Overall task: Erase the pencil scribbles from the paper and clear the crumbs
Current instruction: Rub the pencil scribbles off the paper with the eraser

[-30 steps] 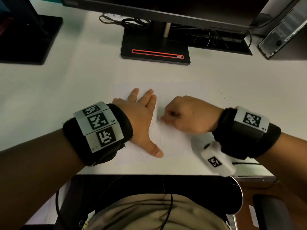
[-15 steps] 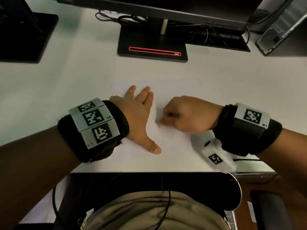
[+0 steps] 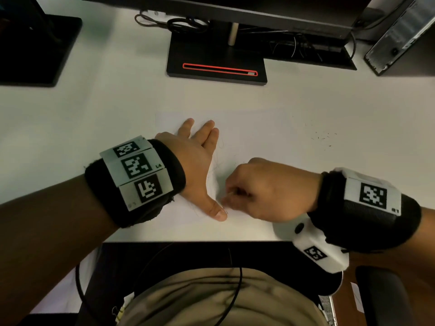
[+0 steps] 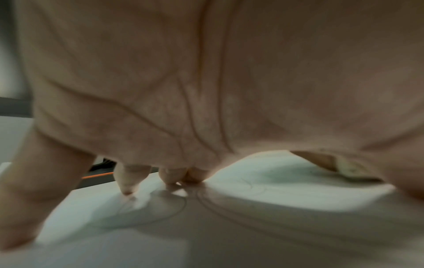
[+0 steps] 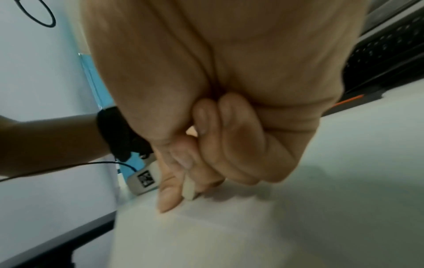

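Fingers [image 3: 231, 196] pinch eraser [image 5: 189, 190] on white desk [image 3: 94, 114].

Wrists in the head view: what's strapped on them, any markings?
Both forearms are bare. The left hand wrist wears a black band with three white tag plates. The right hand wrist has a black band, a tag plate and a white tagged camera housing.

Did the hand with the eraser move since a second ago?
Yes. The right hand slid toward the near edge of the paper, so the eraser now sits beside the left hand's thumb.
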Available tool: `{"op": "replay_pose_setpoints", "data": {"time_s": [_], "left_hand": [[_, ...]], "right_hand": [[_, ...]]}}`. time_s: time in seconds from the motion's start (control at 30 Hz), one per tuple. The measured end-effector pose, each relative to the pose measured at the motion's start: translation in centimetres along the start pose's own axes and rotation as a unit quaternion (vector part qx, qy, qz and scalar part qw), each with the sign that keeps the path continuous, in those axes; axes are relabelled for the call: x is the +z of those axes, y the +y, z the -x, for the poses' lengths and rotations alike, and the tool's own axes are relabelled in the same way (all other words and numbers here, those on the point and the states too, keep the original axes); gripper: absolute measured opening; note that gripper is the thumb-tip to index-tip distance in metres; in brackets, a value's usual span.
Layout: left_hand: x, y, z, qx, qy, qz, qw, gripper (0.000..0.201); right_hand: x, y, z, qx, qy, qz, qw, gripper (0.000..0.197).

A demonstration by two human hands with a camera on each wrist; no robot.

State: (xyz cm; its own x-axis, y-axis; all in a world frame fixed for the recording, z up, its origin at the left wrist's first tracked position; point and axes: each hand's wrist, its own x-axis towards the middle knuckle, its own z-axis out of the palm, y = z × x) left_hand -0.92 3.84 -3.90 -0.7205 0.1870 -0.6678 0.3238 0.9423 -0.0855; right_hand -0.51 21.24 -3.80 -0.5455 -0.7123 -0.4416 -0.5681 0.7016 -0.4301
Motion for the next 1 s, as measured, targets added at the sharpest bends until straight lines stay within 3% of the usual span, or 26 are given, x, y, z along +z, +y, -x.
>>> {"op": "replay_pose_setpoints", "data": {"time_s": [0.13, 0.27, 0.4, 0.53, 0.67, 0.77, 0.9, 1.0], "left_hand": [[-0.2, 0.1, 0.2, -0.006, -0.012, -0.001, 1.0, 0.168], [-0.3, 0.2, 0.1, -0.007, -0.012, -0.005, 1.0, 0.169], [-0.3, 0.2, 0.2, -0.009, -0.015, -0.008, 1.0, 0.169], [-0.4, 0.3, 0.2, -0.01, -0.013, -0.003, 1.0, 0.169], [-0.3, 0.2, 0.3, -0.009, -0.011, -0.004, 1.0, 0.169], [-0.3, 0.3, 0.3, -0.007, -0.009, -0.005, 1.0, 0.169], [-0.3, 0.2, 0.1, -0.009, -0.01, -0.002, 1.0, 0.169], [-0.3, 0.2, 0.1, -0.006, -0.007, 0.001, 1.0, 0.169]], "right_hand": [[-0.9, 1.2, -0.4, 0.032, 0.051, 0.004, 0.998, 0.042], [0.5, -0.3, 0.3, 0.0, 0.002, -0.009, 1.0, 0.043], [-0.6, 0.8, -0.2, 0.029, 0.045, -0.012, 0.998, 0.042], [0.3, -0.2, 0.1, 0.005, 0.014, -0.019, 1.0, 0.042], [-0.5, 0.4, -0.7, 0.018, 0.044, -0.023, 0.999, 0.042], [-0.1, -0.2, -0.8, -0.002, 0.009, -0.023, 1.0, 0.043], [-1.2, 0.9, -1.2, 0.029, 0.037, -0.015, 0.999, 0.043], [-0.4, 0.2, -0.7, -0.003, 0.019, -0.007, 1.0, 0.041]]}}
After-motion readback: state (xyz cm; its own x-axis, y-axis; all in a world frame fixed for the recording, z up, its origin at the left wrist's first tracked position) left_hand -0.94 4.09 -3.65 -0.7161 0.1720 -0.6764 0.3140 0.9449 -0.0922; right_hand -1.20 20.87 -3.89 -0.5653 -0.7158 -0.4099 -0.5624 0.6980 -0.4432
